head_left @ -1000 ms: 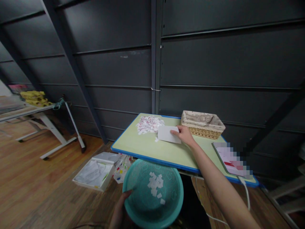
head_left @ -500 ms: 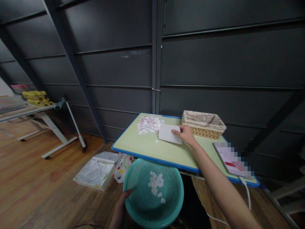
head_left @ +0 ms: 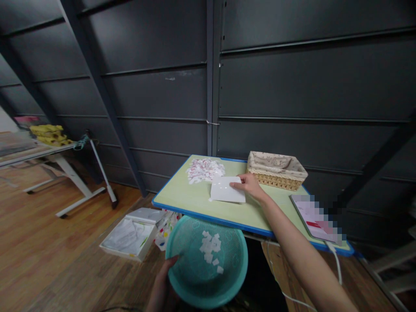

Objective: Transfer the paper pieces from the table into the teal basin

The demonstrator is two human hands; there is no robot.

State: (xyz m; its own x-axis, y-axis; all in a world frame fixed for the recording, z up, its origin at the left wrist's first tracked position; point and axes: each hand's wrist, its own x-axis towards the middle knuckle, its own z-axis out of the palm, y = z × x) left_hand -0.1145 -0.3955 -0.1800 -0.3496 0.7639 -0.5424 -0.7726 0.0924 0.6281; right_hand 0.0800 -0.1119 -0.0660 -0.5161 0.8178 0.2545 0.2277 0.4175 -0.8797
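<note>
White card point(head_left: 224, 193): just right of frame centre, over table point(head_left: 182, 199). Right hand point(head_left: 250, 187) pinches its right side, thumb on top. Loose scrap point(head_left: 210, 199) by card's lower-left corner; paper pile point(head_left: 203, 170) lies up and left. Basin point(head_left: 190, 277), lower centre, holds white pieces point(head_left: 209, 247); left hand point(head_left: 164, 274) grips its left rim, lower fingers hidden. Judged step: sweeping scraps. Next stroke calls for low card edge, steady basin.
</note>
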